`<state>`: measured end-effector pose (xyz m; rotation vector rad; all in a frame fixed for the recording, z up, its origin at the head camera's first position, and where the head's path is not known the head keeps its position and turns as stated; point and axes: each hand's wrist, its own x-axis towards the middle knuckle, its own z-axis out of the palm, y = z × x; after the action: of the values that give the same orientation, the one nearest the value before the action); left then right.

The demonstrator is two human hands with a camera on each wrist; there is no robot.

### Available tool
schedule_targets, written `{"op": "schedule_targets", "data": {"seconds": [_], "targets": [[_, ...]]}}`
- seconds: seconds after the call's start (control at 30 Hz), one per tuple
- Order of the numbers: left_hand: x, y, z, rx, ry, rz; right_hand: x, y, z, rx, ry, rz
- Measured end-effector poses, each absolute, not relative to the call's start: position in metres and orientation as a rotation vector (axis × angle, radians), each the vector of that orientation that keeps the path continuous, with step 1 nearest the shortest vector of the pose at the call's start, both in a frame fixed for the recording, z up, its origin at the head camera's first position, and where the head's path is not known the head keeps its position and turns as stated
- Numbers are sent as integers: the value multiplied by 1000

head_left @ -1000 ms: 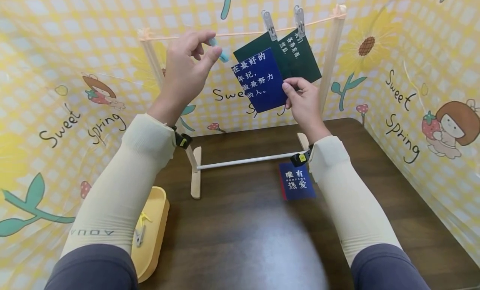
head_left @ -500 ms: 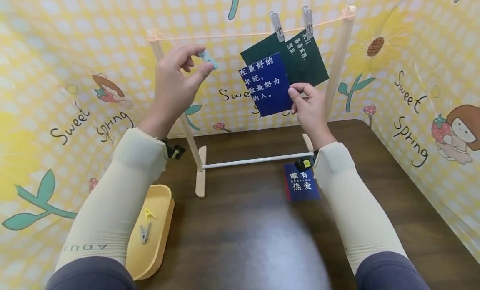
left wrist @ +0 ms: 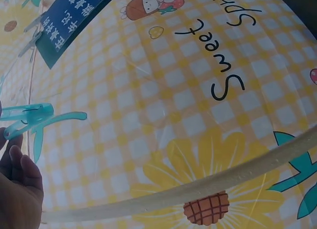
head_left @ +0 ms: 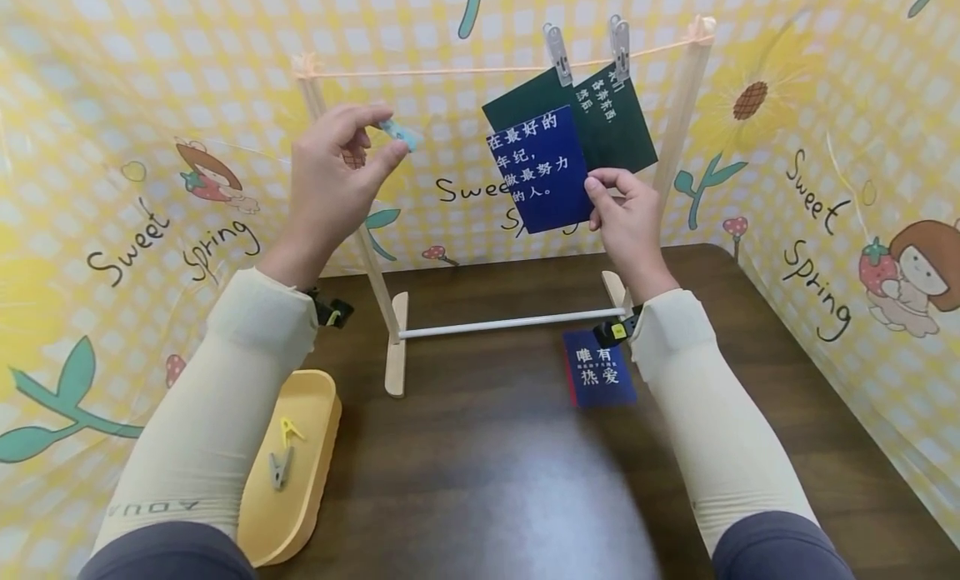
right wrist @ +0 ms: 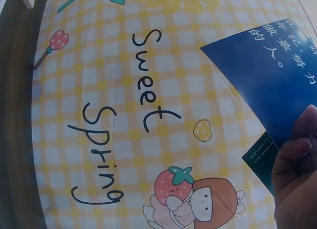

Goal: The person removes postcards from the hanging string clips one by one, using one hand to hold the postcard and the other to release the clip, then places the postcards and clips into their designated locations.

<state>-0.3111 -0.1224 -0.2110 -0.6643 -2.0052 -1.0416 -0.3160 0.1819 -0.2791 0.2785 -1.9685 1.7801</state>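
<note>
In the head view my left hand (head_left: 333,176) pinches a light blue clothespin (head_left: 399,135) between thumb and fingers, below the left part of the orange string (head_left: 450,71). The same clothespin (left wrist: 29,115) shows teal in the left wrist view. My right hand (head_left: 626,209) holds a blue card (head_left: 543,167) with white Chinese writing by its right edge. Behind that card, two green cards (head_left: 618,126) hang from the string by grey clips (head_left: 557,55); the blue card overlaps them in the head view. In the right wrist view, the right-hand fingers (right wrist: 292,154) grip the card's edge.
Wooden posts (head_left: 682,113) carry the string, with a white rod (head_left: 510,322) joining their feet. A second blue card (head_left: 600,372) lies on the dark table (head_left: 465,463) at right. The yellow tray (head_left: 322,397) at left holds a yellow clip (head_left: 289,432) and a grey clip (head_left: 281,467).
My left hand has moved down and left, away from the string, with the clothespin in it. The right hand and its blue card have shifted slightly right, partly with the head camera's motion.
</note>
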Motion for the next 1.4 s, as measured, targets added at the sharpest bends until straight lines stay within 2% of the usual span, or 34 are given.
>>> {"op": "schedule_targets", "data": {"seconds": [0.37, 1.2, 1.4], "targets": [[-296, -129, -215, -646, -1989, -1124, -340, 199, -301, 293, -1937, 1763], [-279, -165, -262, -563, -2025, -1049, -331, 216, -324, 236, -1968, 1750], [-284, -184, -281, -541, -2037, -1036, -328, 220, -329, 225, -1941, 1747]]}}
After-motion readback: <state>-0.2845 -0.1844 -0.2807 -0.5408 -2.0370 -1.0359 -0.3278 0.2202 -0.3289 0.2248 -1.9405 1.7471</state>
